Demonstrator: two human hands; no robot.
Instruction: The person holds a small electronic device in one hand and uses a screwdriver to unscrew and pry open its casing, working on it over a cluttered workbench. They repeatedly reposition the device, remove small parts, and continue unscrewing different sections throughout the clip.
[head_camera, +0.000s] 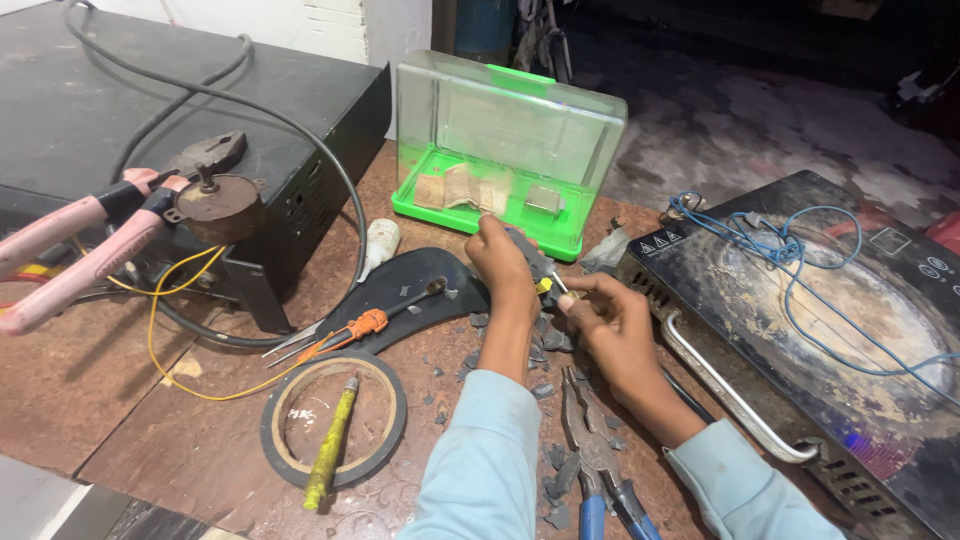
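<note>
Mid-work, by the look of things: grey chips and broken fragments (478, 322) scattered over the brown tabletop (120, 400) between and around the forearms, suggesting that much breaking away of material is already done, while a small part (553, 287) with a yellow bit remains gripped and worked on. How much is left, hard to judge (the part itself is tiny and half hidden by fingers).

Left hand (497, 262) raised above the table in front of the green-based clear plastic box (505, 150), fingers closed around a slim grey tool (530, 255) whose tip angles down and right toward the small part. Right hand (612, 318) just beside it, thumb and fingertips pinched narrow on the small part, wrist low near the edge of the dismantled induction cooktop (800, 330). Both forearms in light blue sleeves, angled inward, hands nearly touching at the part.

Lying idle close by: blue-handled pliers (592, 470) on the table between the forearms, an orange-handled screwdriver (365, 325) on a dark curved panel, a yellow-handled tool (330, 450) across a ring of black tape (280, 450), pink-handled pliers (70, 255) on the black case at left.
</note>
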